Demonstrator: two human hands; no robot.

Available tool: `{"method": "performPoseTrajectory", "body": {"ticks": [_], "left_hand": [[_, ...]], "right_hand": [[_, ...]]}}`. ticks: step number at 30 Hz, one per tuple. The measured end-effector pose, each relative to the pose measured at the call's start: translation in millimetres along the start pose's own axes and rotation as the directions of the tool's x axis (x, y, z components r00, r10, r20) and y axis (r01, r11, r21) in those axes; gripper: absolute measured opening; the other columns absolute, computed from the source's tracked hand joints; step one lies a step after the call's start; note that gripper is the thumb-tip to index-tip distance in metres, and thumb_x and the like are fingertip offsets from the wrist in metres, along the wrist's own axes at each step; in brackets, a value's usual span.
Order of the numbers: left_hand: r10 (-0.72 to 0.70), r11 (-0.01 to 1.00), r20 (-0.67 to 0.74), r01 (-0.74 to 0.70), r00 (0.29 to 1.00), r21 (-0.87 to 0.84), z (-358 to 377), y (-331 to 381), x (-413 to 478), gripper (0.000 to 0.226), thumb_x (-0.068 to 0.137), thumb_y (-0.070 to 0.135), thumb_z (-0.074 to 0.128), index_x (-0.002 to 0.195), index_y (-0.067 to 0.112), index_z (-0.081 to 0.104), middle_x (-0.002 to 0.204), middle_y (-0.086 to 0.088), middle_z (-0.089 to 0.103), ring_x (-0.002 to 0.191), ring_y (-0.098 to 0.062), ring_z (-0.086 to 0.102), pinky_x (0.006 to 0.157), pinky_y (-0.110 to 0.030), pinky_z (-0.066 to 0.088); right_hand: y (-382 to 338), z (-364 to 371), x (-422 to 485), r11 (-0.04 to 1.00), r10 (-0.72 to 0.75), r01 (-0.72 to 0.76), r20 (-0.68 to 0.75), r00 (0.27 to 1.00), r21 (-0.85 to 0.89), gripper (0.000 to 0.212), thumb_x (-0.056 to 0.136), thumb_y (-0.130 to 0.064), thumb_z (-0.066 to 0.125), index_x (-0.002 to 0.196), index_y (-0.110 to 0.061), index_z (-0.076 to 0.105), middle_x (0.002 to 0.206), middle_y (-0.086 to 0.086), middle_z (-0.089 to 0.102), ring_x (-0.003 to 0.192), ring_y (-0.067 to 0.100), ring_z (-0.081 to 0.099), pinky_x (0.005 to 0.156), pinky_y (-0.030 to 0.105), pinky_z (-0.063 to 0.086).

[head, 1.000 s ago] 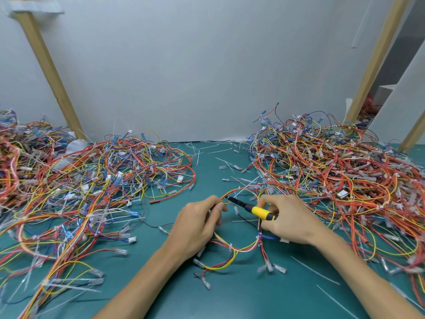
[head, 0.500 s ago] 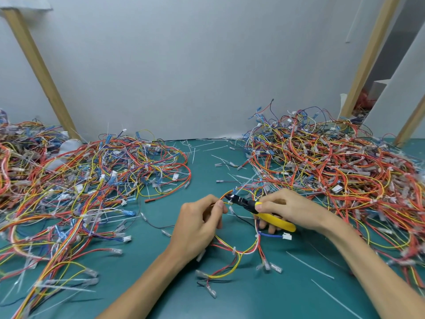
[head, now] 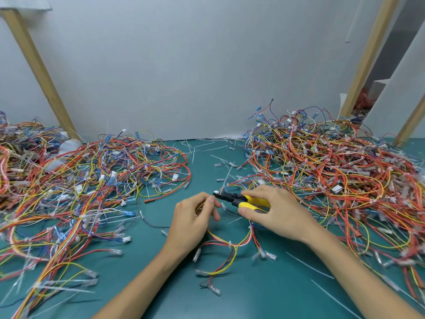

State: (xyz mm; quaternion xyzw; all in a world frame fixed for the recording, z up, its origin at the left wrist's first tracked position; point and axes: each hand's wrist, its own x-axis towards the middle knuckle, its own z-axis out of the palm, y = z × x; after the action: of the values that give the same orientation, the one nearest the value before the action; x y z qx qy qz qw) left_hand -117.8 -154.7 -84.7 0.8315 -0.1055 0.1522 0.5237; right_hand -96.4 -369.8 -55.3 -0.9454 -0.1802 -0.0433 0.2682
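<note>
I could read no text, label, brand, number or sign anywhere. The yellow-handled cutters (head: 243,200) gripped in my right hand (head: 278,215) showed no legible mark. The wire bundle (head: 230,244) pinched in my left hand (head: 195,222) carried none that I could make out. The small white connectors in the left wire heap (head: 92,185) and the right wire heap (head: 333,180), on either side of my fingers (head: 210,201), were too small and blurred for any print to be told.
</note>
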Motion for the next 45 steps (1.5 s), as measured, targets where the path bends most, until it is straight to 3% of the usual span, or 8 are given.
{"method": "performPoseTrajectory", "body": {"ticks": [6,14,18,21,28,37,45], "left_hand": [[-0.07,0.995,-0.008,0.07,0.997,-0.067,-0.5,-6.9,4.2,0.025,0.101,0.017,0.048,0.085,0.018,0.067,0.068,0.007,0.066,0.04,-0.013,0.044,0.047,-0.022,0.04],[-0.073,0.989,-0.013,0.07,0.997,-0.128,-2.5,-8.6,5.2,0.025,0.101,0.015,0.047,0.085,0.016,0.067,0.07,0.004,0.067,0.036,-0.011,0.042,0.045,-0.017,0.038],[-0.07,0.99,-0.005,0.068,0.998,-0.127,-3.0,-9.9,5.9,0.025,0.101,0.015,0.047,0.086,0.016,0.067,0.071,0.004,0.067,0.037,-0.011,0.042,0.045,-0.019,0.039],[-0.065,0.992,0.007,0.065,0.998,-0.112,-2.9,-10.0,5.8,0.025,0.101,0.016,0.048,0.086,0.017,0.067,0.072,0.004,0.068,0.038,-0.012,0.043,0.046,-0.02,0.04],[-0.089,0.978,0.031,0.094,0.996,-0.189,-5.2,-11.1,6.9,0.025,0.102,0.014,0.047,0.09,0.014,0.068,0.078,0.001,0.071,0.038,-0.013,0.041,0.048,-0.021,0.039],[-0.075,0.973,0.09,0.093,0.993,-0.212,-8.0,-11.2,7.2,0.023,0.101,0.014,0.047,0.094,0.013,0.069,0.087,0.002,0.075,0.04,-0.015,0.041,0.051,-0.023,0.041],[-0.082,0.971,0.085,0.099,0.993,-0.22,-7.6,-11.4,6.9,0.023,0.101,0.014,0.047,0.095,0.014,0.069,0.087,0.002,0.076,0.04,-0.014,0.041,0.052,-0.023,0.041]], "right_hand": [[1.1,0.8,-2.1,0.997,-0.047,0.043,-0.058,0.997,-0.064,0.052,0.084,-0.061,0.061,0.128,-0.033,0.062,0.117,-0.021,0.057,0.11,0.008,0.055,0.097,0.034,0.043],[-2.5,3.5,-4.0,0.984,-0.102,0.088,-0.087,0.991,-0.155,0.066,0.086,-0.071,0.038,0.132,-0.028,0.058,0.121,-0.018,0.057,0.112,0.011,0.051,0.099,0.032,0.037],[-6.8,3.7,-7.4,0.967,-0.155,0.109,-0.192,0.969,-0.231,0.05,0.088,-0.062,0.054,0.119,-0.025,0.067,0.109,-0.013,0.065,0.1,0.016,0.059,0.092,0.035,0.045],[-8.9,2.6,-8.4,0.973,-0.137,0.087,-0.226,0.964,-0.215,0.048,0.082,-0.063,0.051,0.11,-0.029,0.069,0.1,-0.015,0.064,0.093,0.013,0.06,0.085,0.03,0.047],[-6.1,13.2,-9.7,0.993,-0.071,0.05,-0.197,0.978,-0.111,0.043,0.086,-0.06,0.058,0.118,-0.033,0.066,0.101,-0.018,0.058,0.094,0.005,0.056,0.079,0.022,0.043],[-10.4,19.3,-11.1,0.966,-0.168,0.095,-0.304,0.938,-0.241,0.051,0.086,-0.058,0.051,0.12,-0.023,0.065,0.1,-0.007,0.061,0.097,0.017,0.055,0.086,0.032,0.045],[-8.6,18.9,-10.0,0.943,-0.241,0.131,-0.356,0.903,-0.306,0.04,0.084,-0.055,0.052,0.095,-0.021,0.07,0.081,-0.006,0.062,0.076,0.02,0.061,0.067,0.037,0.052]]}}
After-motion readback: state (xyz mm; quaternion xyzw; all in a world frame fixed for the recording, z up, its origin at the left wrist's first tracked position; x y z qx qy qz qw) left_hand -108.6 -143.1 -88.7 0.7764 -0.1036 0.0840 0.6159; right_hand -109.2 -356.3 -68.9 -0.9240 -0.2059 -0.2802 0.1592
